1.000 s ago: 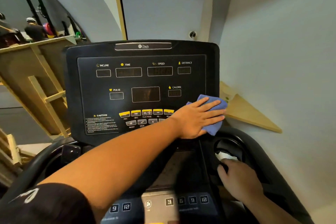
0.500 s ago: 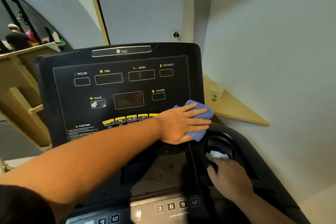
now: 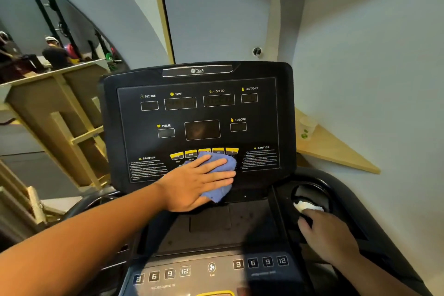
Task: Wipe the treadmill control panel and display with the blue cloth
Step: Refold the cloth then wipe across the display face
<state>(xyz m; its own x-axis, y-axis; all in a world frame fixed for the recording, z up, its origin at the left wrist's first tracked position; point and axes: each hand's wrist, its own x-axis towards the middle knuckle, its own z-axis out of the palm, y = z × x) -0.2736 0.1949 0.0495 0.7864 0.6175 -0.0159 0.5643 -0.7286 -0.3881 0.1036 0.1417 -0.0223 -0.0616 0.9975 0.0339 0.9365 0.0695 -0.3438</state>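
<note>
The black treadmill control panel stands upright in front of me, its dark display windows unlit. My left hand lies flat with straight fingers on the blue cloth, pressing it against the panel's lower middle. The cloth lies just under the row of yellow buttons and hides the keys below them. My right hand reaches into the right cup holder, fingers curled at a small white object there.
A lower console strip with numbered keys and a fan button sits near me. A wooden corner shelf with a plastic cup is at the right wall. A wooden frame stands left, with people far behind it.
My left hand has slid the blue cloth leftward, from the panel's lower right corner to its lower middle under the yellow buttons. My right hand stays at the cup holder.
</note>
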